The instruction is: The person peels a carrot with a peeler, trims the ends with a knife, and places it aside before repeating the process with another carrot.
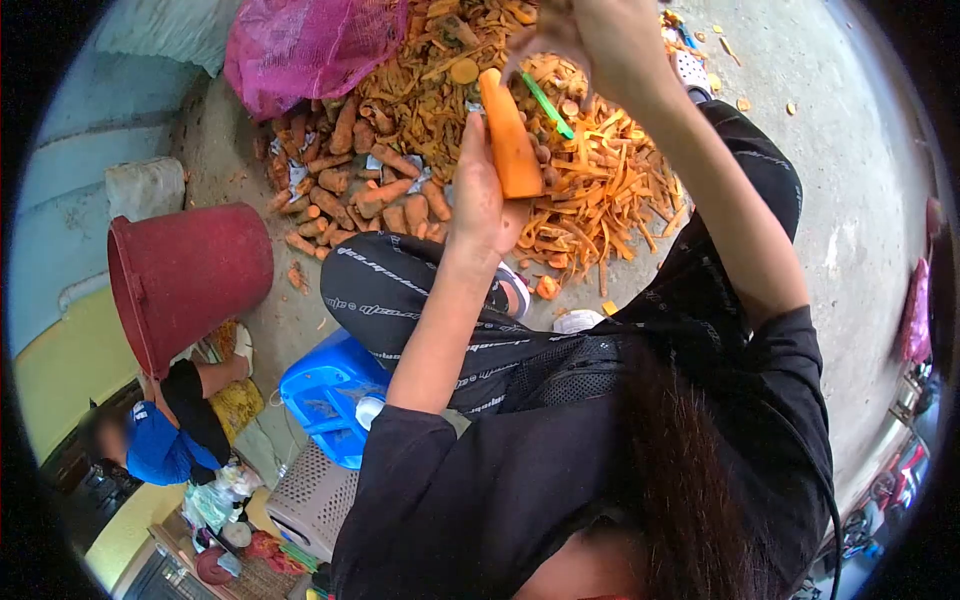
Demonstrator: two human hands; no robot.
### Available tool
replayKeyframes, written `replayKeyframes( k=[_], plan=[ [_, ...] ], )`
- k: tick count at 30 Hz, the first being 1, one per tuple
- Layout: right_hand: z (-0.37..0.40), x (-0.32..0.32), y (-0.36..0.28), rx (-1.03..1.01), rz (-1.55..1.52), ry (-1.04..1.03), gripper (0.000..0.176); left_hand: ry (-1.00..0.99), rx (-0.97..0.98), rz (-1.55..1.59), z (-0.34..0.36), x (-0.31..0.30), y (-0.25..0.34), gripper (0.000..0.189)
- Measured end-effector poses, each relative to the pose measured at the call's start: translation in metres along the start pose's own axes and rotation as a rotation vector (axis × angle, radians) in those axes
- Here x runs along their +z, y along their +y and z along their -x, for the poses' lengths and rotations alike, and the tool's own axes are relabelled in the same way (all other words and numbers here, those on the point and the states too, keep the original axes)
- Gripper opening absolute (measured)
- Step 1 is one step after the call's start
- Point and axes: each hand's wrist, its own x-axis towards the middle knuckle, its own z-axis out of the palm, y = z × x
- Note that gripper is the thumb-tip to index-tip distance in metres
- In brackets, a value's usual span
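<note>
Left hand (478,195) is closed around the lower end of a peeled carrot (508,135), held upright above the person's knee. Right hand (592,38) is raised just above the carrot's tip and cut by the frame edge; its grip cannot be determined. The bare concrete floor (850,180) carries a heap of orange peelings (600,190), with soiled unpeeled carrots (360,170) beside it under a pink mesh sack (300,45). A red bucket (190,275) and blue container (325,390) stand to the left, near a seated person in blue (160,445).
</note>
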Motion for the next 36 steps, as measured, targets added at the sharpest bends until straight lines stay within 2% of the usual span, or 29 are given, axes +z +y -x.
replayKeyframes(
  k=[1,4,6,8,9,10,11,12,14,17,20,21,24,25,28,31,34,35,36],
  plan=[
    [0.014,0.005,-0.008,0.121,-0.016,-0.073,0.017,-0.004,0.023,-0.004,0.001,0.003,0.001,0.028],
    [0.032,0.011,0.007,0.271,-0.323,-0.190,0.018,-0.039,0.049,0.030,0.004,0.009,0.002,0.029],
    [0.035,0.014,0.010,0.365,-0.259,-0.116,0.017,-0.094,0.016,0.113,0.005,0.008,0.002,0.029],
    [0.037,0.015,0.014,0.442,-0.265,-0.083,0.015,0.062,0.022,0.071,0.009,0.021,0.000,0.029],
    [0.033,0.010,0.019,0.368,-0.288,-0.139,0.014,0.112,0.049,-0.003,0.013,0.033,-0.001,0.029],
    [0.023,0.009,0.021,0.314,-0.284,-0.109,0.014,0.157,0.075,-0.077,0.013,0.039,-0.001,0.029],
    [0.009,0.007,0.023,0.260,-0.278,-0.077,0.014,0.026,-0.002,-0.046,0.009,0.017,-0.005,0.031],
    [-0.006,0.003,0.027,0.206,-0.273,-0.044,0.015,0.015,-0.026,-0.037,0.008,0.015,-0.005,0.032],
    [-0.048,-0.018,0.074,-0.084,0.153,0.105,0.015,-0.011,-0.071,-0.022,0.006,0.015,-0.006,0.034],
    [-0.066,-0.035,0.102,-0.331,0.612,0.323,0.020,-0.023,-0.034,-0.116,0.006,0.018,-0.004,0.034],
    [-0.060,-0.035,0.108,-0.304,0.626,0.259,0.027,0.065,0.017,-0.214,0.007,0.019,-0.002,0.034],
    [-0.049,-0.027,0.086,-0.186,0.606,0.158,0.024,0.103,0.036,-0.219,0.005,0.016,0.000,0.034],
    [-0.027,-0.011,0.051,-0.131,0.623,0.031,0.023,0.176,0.077,-0.154,-0.004,-0.002,0.006,0.036],
    [-0.031,-0.007,0.065,-0.497,0.498,0.105,0.022,0.167,0.093,-0.111,-0.006,-0.006,0.007,0.036],
    [-0.007,0.002,0.040,-0.459,0.379,0.087,0.018,0.226,0.143,-0.035,-0.005,0.004,0.010,0.037],
    [0.028,0.016,0.001,-0.039,-0.184,-0.039,0.014,0.194,0.150,-0.065,-0.007,-0.005,0.010,0.038],
    [0.045,0.017,0.007,0.027,-0.401,-0.169,0.013,0.221,0.133,-0.029,-0.004,0.014,0.011,0.036],
    [0.035,0.011,0.035,-0.144,-0.048,-0.088,0.015,0.189,0.112,0.015,-0.005,0.007,0.010,0.035],
    [0.038,0.013,0.028,-0.022,-0.110,-0.062,0.016,0.176,0.102,0.053,-0.004,0.005,0.010,0.034]
  ],
)
